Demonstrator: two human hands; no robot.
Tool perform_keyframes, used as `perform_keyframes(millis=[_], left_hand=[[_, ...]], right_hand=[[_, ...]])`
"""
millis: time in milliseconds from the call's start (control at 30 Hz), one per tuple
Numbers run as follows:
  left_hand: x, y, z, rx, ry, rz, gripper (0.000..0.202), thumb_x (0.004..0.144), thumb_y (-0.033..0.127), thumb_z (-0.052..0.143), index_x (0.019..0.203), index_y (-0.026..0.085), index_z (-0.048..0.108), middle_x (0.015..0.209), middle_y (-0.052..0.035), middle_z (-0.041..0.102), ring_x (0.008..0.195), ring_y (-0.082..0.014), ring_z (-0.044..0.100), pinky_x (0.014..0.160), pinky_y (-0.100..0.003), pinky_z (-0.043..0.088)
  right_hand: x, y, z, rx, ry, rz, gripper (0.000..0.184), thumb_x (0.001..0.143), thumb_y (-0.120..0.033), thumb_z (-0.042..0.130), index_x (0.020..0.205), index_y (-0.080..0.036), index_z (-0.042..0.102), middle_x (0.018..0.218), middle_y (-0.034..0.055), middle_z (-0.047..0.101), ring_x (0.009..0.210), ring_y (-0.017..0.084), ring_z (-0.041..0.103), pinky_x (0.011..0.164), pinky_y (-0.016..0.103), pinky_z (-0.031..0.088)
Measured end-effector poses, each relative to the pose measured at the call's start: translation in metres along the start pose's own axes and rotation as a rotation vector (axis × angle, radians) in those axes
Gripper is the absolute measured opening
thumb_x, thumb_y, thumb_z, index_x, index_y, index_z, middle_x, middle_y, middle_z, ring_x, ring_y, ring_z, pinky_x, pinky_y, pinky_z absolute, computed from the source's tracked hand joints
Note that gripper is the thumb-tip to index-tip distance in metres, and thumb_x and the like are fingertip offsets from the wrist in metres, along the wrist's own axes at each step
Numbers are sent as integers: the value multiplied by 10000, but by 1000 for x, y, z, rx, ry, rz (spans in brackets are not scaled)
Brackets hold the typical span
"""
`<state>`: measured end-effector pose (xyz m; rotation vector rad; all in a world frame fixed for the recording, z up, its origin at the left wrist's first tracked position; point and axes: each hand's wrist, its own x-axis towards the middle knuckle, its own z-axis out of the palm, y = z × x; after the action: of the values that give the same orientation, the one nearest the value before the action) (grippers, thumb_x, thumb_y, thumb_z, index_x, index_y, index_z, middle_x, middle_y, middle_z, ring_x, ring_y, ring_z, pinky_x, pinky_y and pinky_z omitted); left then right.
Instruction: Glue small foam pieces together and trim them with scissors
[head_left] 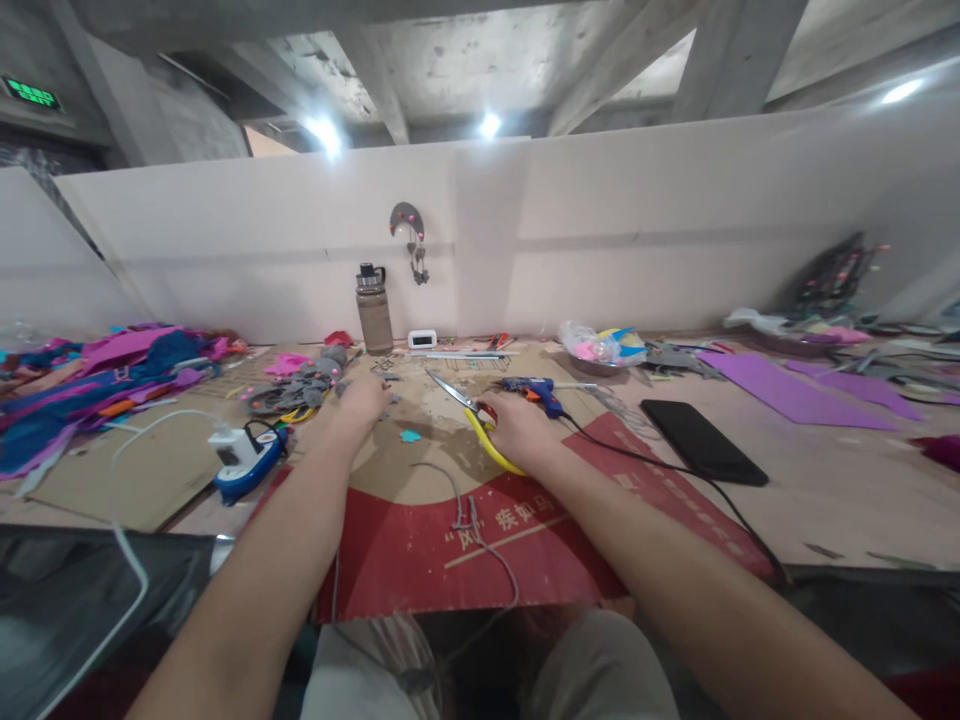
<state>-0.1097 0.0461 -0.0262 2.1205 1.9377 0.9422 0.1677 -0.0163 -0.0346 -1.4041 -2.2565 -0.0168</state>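
Observation:
My right hand [517,428] grips a pair of scissors [491,445] with yellow handles. The metal blades point forward and left over the cardboard. Beyond that hand a blue glue gun [551,398] lies on its side, its black cord running right. My left hand [365,402] reaches to the far left part of the cardboard, fingers drawn together; what they hold, if anything, is too small to make out. Small dark scraps lie by its fingertips, and a heap of grey felt pieces [292,388] is just left of it. A turquoise scrap [410,436] lies between the hands.
Red-printed cardboard [390,570] covers the table's middle, with grey cord [491,545] across it. A bottle [373,315] and small white clock [422,340] stand behind. A blue power strip [251,470] and coloured felt [135,355] are left; a phone [703,440] and purple felt [795,390] are right.

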Motion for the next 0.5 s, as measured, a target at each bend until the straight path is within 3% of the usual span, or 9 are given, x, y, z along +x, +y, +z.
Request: perform_keyframes(millis=[167,333,500], left_hand=[[1,1,13,199,-75,-44,100,643,175,624,719,117,658,902,-181,663,950,-293,580,848,-357,402],[1,-3,13,255,-109,-64,69,651,162,618,698,150,667,842,-140,680,882,-259,598,799,-320,419],[1,-5,15,211,-67,-73,53,609,164,657,655,163,630,772,-102,670,806,-241,604,739,-303,425]], right_hand=[[0,0,1,-8,14,-2,367,758,-267,501,1119,-260,565,1002,59,653,888,212,608,665,265,404],[0,0,2,-9,20,-1,338,755,-264,506,1085,-251,581,992,60,656,882,213,607,652,260,398],[-1,0,1,24,41,-9,354,762,-252,504,1111,-261,569,972,59,654,862,213,605,664,268,404]])
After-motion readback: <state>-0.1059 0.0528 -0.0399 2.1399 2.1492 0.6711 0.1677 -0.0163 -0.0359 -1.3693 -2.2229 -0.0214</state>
